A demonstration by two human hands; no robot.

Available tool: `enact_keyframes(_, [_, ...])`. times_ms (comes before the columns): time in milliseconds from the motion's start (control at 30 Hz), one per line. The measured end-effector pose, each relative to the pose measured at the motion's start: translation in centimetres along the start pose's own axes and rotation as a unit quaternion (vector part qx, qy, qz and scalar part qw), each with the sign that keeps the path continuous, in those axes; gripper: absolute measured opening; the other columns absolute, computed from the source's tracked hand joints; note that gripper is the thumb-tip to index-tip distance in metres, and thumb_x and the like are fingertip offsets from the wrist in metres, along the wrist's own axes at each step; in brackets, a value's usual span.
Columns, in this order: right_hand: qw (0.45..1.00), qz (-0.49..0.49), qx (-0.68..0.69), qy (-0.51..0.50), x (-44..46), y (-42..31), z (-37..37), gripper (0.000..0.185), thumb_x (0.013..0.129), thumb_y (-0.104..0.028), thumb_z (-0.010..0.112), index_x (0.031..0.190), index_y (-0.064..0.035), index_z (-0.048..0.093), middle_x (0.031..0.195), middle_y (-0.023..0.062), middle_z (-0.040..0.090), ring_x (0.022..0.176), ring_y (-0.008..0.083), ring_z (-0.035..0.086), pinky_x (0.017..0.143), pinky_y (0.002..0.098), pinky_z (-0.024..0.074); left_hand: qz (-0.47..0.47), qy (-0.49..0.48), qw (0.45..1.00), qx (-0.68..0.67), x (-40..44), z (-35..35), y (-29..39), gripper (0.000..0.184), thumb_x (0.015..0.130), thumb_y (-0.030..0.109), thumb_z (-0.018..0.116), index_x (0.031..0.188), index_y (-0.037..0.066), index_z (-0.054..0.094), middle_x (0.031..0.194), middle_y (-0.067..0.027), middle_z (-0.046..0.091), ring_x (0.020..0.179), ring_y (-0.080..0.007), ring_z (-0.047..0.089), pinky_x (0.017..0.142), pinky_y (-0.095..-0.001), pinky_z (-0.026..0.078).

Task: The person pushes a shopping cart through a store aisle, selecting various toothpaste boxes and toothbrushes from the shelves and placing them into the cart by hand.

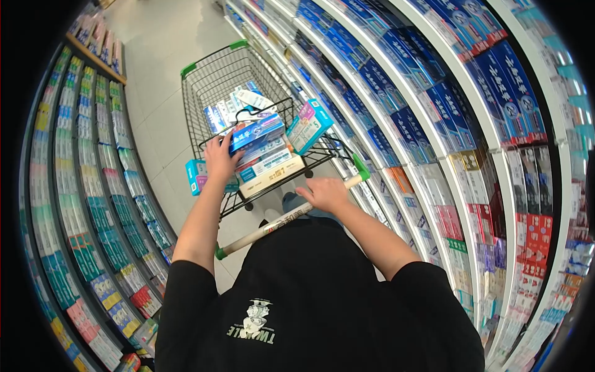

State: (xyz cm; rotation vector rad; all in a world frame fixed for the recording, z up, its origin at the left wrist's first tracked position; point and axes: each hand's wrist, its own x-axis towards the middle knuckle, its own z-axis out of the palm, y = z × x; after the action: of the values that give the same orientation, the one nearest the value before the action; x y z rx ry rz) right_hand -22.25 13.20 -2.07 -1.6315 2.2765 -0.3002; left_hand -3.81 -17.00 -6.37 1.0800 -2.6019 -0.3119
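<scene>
My left hand (pixel 221 159) is closed on the left end of a blue toothpaste box (pixel 259 132), thumb underneath and fingers along its far side. The box is over a stack of white and blue boxes (pixel 273 170) at the near end of a wire shopping cart (pixel 193 118). My right hand (pixel 325 194) is closed around the cart's pale handle (pixel 266 227) near its right green end cap. A teal box (pixel 310 127) leans at the right of the stack, and another teal box (pixel 196 177) stands at the left. Deeper in the basket lie several white and blue packs (pixel 238 105).
A long shelf (pixel 427 111) of blue and red toothpaste boxes runs close along the cart's right side. Shelves (pixel 93 204) of small packages line the left. Pale tiled floor (pixel 155 93) lies between the left shelves and the cart.
</scene>
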Motion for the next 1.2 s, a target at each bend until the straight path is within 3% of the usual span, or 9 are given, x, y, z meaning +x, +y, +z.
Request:
enact_keyframes(233, [0.999,0.032,0.005,-0.008,-2.3,0.7,-1.2,0.056,0.103,-0.058,0.051,0.080,-0.0106,0.070,0.081,0.0111,0.074,0.079,0.0351,0.073,0.070,0.0494,0.0568,0.026,0.095,0.995,0.027,-5.2,-0.4,4.8,0.071,0.088,0.030,0.082,0.149,0.007,0.055,0.147,-0.0210,0.054,0.136,-0.0421,0.049,0.113,-0.0531,0.039])
enact_keyframes(433, [1.000,0.015,0.023,-0.002,-2.5,1.2,-0.6,0.052,0.103,-0.054,0.052,0.084,-0.0114,0.074,0.082,0.0113,0.076,0.080,0.0347,0.074,0.070,0.0493,0.0578,-0.029,-0.103,0.990,-0.087,-14.9,-1.9,12.1,0.058,0.098,0.038,0.071,0.143,0.003,0.059,0.139,-0.0220,0.061,0.133,-0.0405,0.053,0.114,-0.0499,0.039])
enact_keyframes(600, [0.994,-0.043,0.075,0.064,-3.5,1.4,1.0,0.044,0.106,-0.045,0.051,0.085,-0.0122,0.071,0.082,0.0103,0.073,0.081,0.0341,0.073,0.071,0.0480,0.0570,-0.047,-0.111,0.990,-0.070,-18.1,-2.7,14.7,0.058,0.102,0.042,0.064,0.143,0.001,0.061,0.140,-0.0227,0.064,0.133,-0.0396,0.057,0.114,-0.0490,0.040])
enact_keyframes(700, [0.985,-0.096,0.133,0.047,-4.7,2.2,0.8,0.034,0.105,-0.040,0.055,0.093,-0.0105,0.068,0.095,0.0107,0.071,0.095,0.0332,0.071,0.081,0.0469,0.0557,-0.062,-0.109,0.990,-0.061,-18.7,-3.2,16.0,0.055,0.103,0.040,0.063,0.141,0.000,0.064,0.140,-0.0231,0.064,0.132,-0.0403,0.058,0.113,-0.0483,0.043])
enact_keyframes(833, [0.930,-0.175,0.282,0.158,-7.4,4.7,0.9,0.018,0.097,-0.026,0.071,0.101,-0.0098,0.063,0.113,0.0085,0.065,0.114,0.0323,0.061,0.096,0.0457,0.0491,-0.081,-0.105,0.989,-0.071,-20.0,-2.9,16.8,0.052,0.104,0.040,0.061,0.139,0.001,0.066,0.139,-0.0235,0.065,0.132,-0.0402,0.059,0.113,-0.0467,0.045])
enact_keyframes(933, [0.902,-0.149,0.248,0.321,-12.2,7.0,-0.7,0.016,0.095,-0.020,0.073,0.107,-0.0110,0.066,0.113,0.0074,0.066,0.114,0.0323,0.061,0.098,0.0451,0.0497,-0.105,-0.104,0.986,-0.075,-21.5,-3.2,18.8,0.051,0.105,0.041,0.061,0.138,0.003,0.067,0.139,-0.0236,0.066,0.132,-0.0399,0.060,0.113,-0.0466,0.045])
enact_keyframes(1033, [0.906,-0.122,0.169,0.368,-17.4,11.9,-6.0,0.018,0.094,-0.023,0.071,0.106,-0.0099,0.068,0.118,0.0088,0.066,0.115,0.0327,0.061,0.098,0.0467,0.0488,-0.121,-0.099,0.985,-0.070,-22.7,-3.3,20.2,0.049,0.105,0.039,0.061,0.136,0.002,0.068,0.139,-0.0237,0.066,0.131,-0.0405,0.061,0.113,-0.0467,0.046])
enact_keyframes(1100, [0.907,-0.103,-0.002,0.408,-20.2,16.6,-10.4,0.016,0.094,-0.019,0.070,0.105,-0.0081,0.068,0.115,0.0111,0.065,0.111,0.0351,0.062,0.095,0.0476,0.0494,-0.122,-0.097,0.984,-0.084,-23.3,-3.2,21.1,0.048,0.105,0.038,0.061,0.136,0.002,0.068,0.138,-0.0240,0.067,0.130,-0.0407,0.061,0.112,-0.0464,0.046])
enact_keyframes(1200, [0.860,0.055,-0.163,0.481,-23.4,22.0,-18.1,0.036,0.091,-0.023,0.074,0.121,-0.0045,0.066,0.114,0.0125,0.064,0.110,0.0359,0.059,0.094,0.0491,0.0488,-0.119,-0.091,0.985,-0.090,-24.5,-2.7,21.9,0.047,0.105,0.037,0.061,0.135,0.001,0.069,0.135,-0.0246,0.068,0.128,-0.0410,0.062,0.112,-0.0458,0.046])
